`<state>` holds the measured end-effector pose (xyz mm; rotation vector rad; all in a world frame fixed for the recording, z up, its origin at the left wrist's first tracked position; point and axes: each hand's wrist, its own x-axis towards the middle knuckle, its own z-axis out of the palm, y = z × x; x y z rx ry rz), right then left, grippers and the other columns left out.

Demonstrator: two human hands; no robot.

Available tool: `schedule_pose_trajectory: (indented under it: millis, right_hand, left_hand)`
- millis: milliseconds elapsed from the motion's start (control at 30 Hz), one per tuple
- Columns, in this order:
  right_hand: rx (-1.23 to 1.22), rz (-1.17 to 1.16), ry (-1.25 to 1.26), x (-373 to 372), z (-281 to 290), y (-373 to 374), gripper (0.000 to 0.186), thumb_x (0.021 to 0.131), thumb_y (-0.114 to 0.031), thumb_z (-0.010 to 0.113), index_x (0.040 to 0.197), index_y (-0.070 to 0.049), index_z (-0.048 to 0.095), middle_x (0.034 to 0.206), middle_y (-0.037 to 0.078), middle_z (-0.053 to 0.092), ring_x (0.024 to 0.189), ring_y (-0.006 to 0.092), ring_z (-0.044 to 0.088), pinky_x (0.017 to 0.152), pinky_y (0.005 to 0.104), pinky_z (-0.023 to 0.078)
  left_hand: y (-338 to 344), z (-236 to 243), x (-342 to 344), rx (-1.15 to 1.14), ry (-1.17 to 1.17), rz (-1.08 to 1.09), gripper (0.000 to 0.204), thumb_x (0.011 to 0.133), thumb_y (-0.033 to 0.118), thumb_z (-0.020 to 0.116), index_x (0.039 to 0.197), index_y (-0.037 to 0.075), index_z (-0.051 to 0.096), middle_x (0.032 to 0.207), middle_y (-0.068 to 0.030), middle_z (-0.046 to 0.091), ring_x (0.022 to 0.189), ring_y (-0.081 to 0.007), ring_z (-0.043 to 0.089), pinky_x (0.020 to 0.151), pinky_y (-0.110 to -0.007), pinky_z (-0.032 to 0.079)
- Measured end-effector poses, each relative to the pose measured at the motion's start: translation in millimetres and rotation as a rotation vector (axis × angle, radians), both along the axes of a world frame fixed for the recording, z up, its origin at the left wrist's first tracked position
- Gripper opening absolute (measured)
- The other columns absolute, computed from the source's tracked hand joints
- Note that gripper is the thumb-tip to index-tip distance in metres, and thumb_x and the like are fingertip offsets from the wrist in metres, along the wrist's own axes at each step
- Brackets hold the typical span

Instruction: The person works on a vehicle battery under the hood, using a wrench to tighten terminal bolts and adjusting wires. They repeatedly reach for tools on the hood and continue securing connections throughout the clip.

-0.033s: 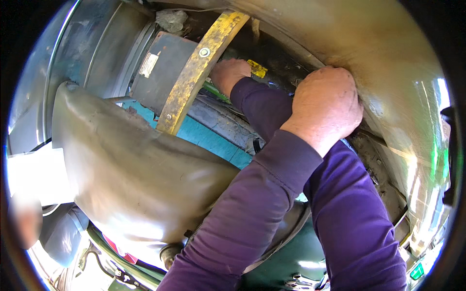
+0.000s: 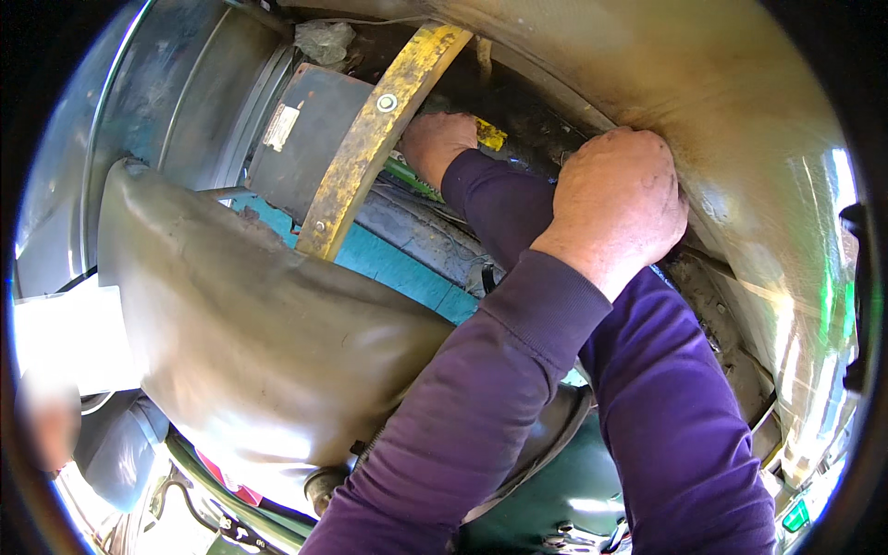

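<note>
My arms cross, in purple sleeves. My left hand [image 2: 615, 199] is closed in a fist at the edge of a shiny olive-brown cover [image 2: 740, 139] on the right, gripping it; the fingertips are hidden. Beneath that forearm, my right arm reaches up and left into a dark opening. There my right hand [image 2: 438, 146] is curled beside a worn yellow curved bar [image 2: 365, 157]; its fingers are turned away, and what they hold cannot be made out. A green strip [image 2: 407, 174] shows just below that hand, and a short yellow piece [image 2: 490, 135] to its right.
Left of the bar stands a dark grey box [image 2: 319, 116] with a small label. Turquoise surface [image 2: 388, 264] shows below it. A large olive-brown flap [image 2: 277, 324] bulges in front. A blurred patch and a white sheet [image 2: 79, 338] are at far left; a green panel [image 2: 546, 481] lies below.
</note>
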<state>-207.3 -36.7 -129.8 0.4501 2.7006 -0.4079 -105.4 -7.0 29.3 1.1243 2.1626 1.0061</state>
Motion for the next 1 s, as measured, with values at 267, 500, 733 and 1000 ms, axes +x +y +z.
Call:
schedule_pose_trajectory:
  millis: [267, 500, 733, 1000]
  right_hand:
    - [0.164, 0.379, 0.104, -7, -23, 6, 0.029, 0.099, -0.022, 0.054, 0.112, -0.011, 0.078, 0.118, 0.011, 0.075, 0.106, 0.0317, 0.072, 0.082, 0.0452, 0.054]
    - [-0.18, 0.06, -0.041, 1, 19, 25, 0.031, 0.099, -0.024, 0.058, 0.116, -0.004, 0.075, 0.118, 0.018, 0.074, 0.113, 0.0324, 0.07, 0.092, 0.0457, 0.056]
    - [-0.148, -0.032, 0.216, 166, 44, 156, 0.05, 0.096, -0.042, 0.061, 0.11, 0.005, 0.069, 0.094, 0.026, 0.073, 0.094, 0.0409, 0.071, 0.086, 0.0516, 0.057]
    - [-0.429, 0.114, -0.321, 334, 75, 127, 0.031, 0.09, -0.022, 0.072, 0.115, -0.004, 0.069, 0.093, 0.022, 0.07, 0.092, 0.0394, 0.069, 0.084, 0.0479, 0.056]
  left_hand:
    - [0, -9, -1, 0.048, 0.083, 0.012, 0.024, 0.081, 0.024, 0.07, 0.082, 0.001, 0.074, 0.084, -0.0228, 0.072, 0.083, -0.0402, 0.072, 0.078, -0.048, 0.059]
    - [-11, 7, -30, 0.22, 0.199, 0.011, 0.038, 0.089, 0.037, 0.071, 0.083, 0.0, 0.074, 0.082, -0.0183, 0.072, 0.075, -0.0292, 0.068, 0.072, -0.041, 0.053]
    - [-6, 26, -45, 0.801, -0.448, 0.629, 0.033, 0.092, 0.036, 0.074, 0.097, 0.004, 0.072, 0.087, -0.0051, 0.069, 0.069, -0.0122, 0.058, 0.064, -0.026, 0.046]
    - [2, 30, -22, 0.919, -0.131, 0.642, 0.027, 0.094, 0.029, 0.069, 0.104, 0.005, 0.072, 0.094, -0.001, 0.068, 0.072, -0.0091, 0.055, 0.066, -0.024, 0.044]
